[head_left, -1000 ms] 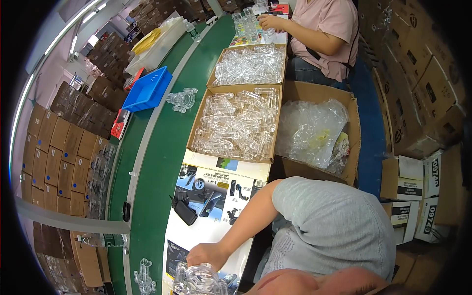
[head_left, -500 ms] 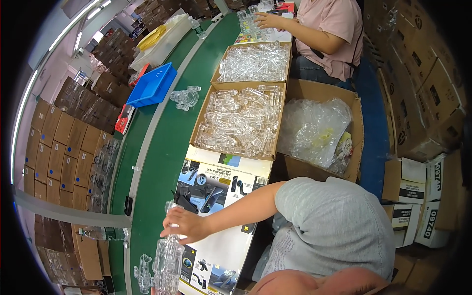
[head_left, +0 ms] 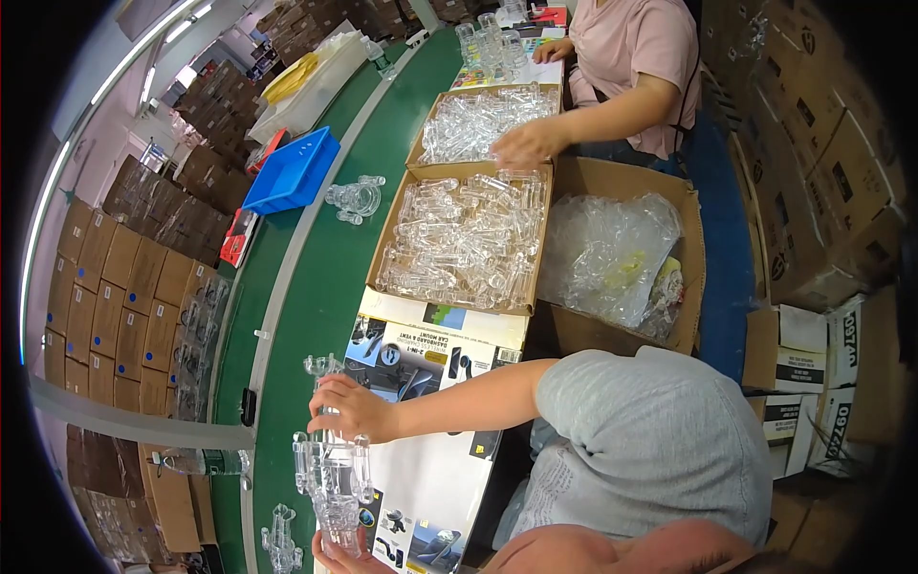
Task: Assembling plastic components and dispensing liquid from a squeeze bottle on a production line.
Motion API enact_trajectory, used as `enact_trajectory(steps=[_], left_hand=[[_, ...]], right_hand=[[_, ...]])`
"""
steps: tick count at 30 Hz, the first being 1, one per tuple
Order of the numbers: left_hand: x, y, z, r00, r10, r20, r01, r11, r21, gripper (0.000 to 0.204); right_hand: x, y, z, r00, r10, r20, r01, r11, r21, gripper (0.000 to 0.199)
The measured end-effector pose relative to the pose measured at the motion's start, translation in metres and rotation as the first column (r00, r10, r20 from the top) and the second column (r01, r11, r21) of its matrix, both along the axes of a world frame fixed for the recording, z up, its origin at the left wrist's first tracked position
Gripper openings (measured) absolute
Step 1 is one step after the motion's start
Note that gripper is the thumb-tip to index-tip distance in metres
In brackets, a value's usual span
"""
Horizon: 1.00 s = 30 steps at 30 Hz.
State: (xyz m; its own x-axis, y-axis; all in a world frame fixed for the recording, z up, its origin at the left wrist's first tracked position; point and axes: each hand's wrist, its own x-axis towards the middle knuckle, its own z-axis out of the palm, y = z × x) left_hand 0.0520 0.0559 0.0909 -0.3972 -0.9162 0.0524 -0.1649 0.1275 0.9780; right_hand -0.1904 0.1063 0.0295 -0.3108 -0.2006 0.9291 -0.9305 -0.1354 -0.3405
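A tall, clear plastic cup-shaped piece with small tubes at its sides (head_left: 335, 471) stands upright over the edge of the printed cardboard. My right hand (head_left: 354, 409) is closed around its upper part, and a clear end juts out beyond the fingers. At the bottom of the view my left hand (head_left: 346, 553) grips its lower end, with that hand partly cut off. Whether it is one piece or several stacked is hard to tell through the clear plastic. Another clear tubed piece (head_left: 280, 543) rests on the green belt (head_left: 287, 411) nearby.
Cardboard trays (head_left: 382, 256) full of clear tubular parts stand beyond my right arm. Next to them is a carton holding crumpled plastic film (head_left: 612, 249). A blue bin (head_left: 292, 170) and a clear round piece (head_left: 354, 199) lie farther along. A co-worker's hand (head_left: 531, 143) reaches over the trays.
The clear piece has shifted slightly in my grasp, and my left hand has come into view at its lower end. The co-worker's hand has moved from the far cups to the trays.
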Motion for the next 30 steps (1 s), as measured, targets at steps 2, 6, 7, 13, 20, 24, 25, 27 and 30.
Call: enact_trajectory(steps=[2,6,7,13,20,24,25,27,30], left_hand=[[0.001,-0.001,0.007,0.990,0.138,-0.002,-0.138,0.989,0.044,0.041],[0.027,-0.064,-0.016,0.995,0.097,0.004,-0.091,0.950,-0.300,0.056],[0.031,-0.071,-0.016,0.942,0.203,0.268,-0.005,0.805,-0.593,0.047],[-0.012,-0.152,-0.029,0.979,0.087,0.184,0.049,0.776,-0.629,0.038],[-0.104,-0.188,-0.033,0.893,-0.182,-0.412,0.269,0.949,0.164,0.036],[-0.173,-0.215,-0.056,0.866,-0.248,-0.434,0.369,0.904,0.219,0.032],[-0.187,-0.225,-0.062,0.855,-0.258,-0.450,0.390,0.892,0.229,0.030],[-0.213,-0.239,-0.077,0.845,-0.265,-0.465,0.410,0.878,0.245,0.028],[-0.256,-0.243,-0.092,0.864,-0.226,-0.450,0.385,0.873,0.301,0.026]], right_hand=[[0.005,-0.005,-0.001,0.995,0.090,0.029,-0.091,0.995,0.039,0.045],[0.006,-0.018,-0.006,0.999,0.016,0.029,-0.015,1.000,-0.019,0.054],[0.004,-0.013,-0.004,0.999,0.032,0.023,-0.031,0.999,-0.026,0.051],[0.026,-0.006,-0.016,0.919,0.391,-0.047,-0.392,0.920,-0.011,0.049],[0.045,-0.013,-0.033,0.866,0.498,-0.035,-0.497,0.867,0.037,0.031],[0.049,-0.015,-0.034,0.858,0.513,-0.033,-0.512,0.858,0.041,0.028],[0.050,-0.015,-0.033,0.857,0.514,-0.034,-0.513,0.858,0.028,0.026],[0.051,-0.019,-0.033,0.857,0.515,-0.030,-0.515,0.857,0.019,0.024],[0.045,-0.020,-0.035,0.881,0.473,-0.023,-0.473,0.881,-0.017,0.024]])
